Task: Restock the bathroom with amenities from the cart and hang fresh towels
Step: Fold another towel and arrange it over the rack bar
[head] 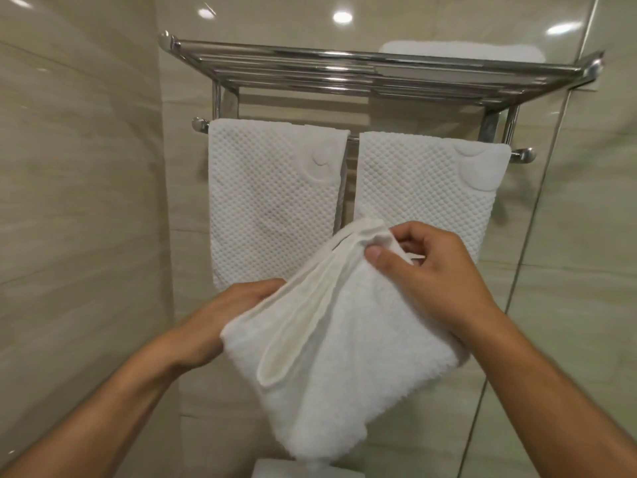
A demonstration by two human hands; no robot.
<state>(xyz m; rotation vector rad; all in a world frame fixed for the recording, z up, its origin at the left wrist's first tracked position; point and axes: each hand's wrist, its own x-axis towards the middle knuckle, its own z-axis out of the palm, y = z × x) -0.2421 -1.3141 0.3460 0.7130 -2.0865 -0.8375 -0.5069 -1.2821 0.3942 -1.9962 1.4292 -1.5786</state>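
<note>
The right hand (427,270) pinches the top corner of a folded white towel (337,357), with the thumb (379,257) pressed on the front of the cloth and the other fingers curled behind it. The left hand (220,319) holds the same towel at its left edge; its fingers go under the cloth, so I cannot see how they lie. The towel is thick and fluffy, and it hangs tilted between the two hands, like a diamond, with one corner pointing down. A smooth flat band (296,326) runs along the fold on its front. The towel is held in the air in front of the wall, below the rail, and it does not touch the rail. Behind the hands, two white towels with a bumpy dot pattern hang side by side over a shiny metal bar (522,155). The left hanging towel (272,201) and the right hanging towel (424,188) are close together, with a thin gap between them. The held towel covers the bottom corner of the right one. Above the bar is a shiny metal rack shelf (344,69) made of long rods. Another white folded towel (462,50) lies on top of the shelf, at the right end. The wall (86,167) is made of big, glossy, cream tiles, and round lights shine back from them.
</note>
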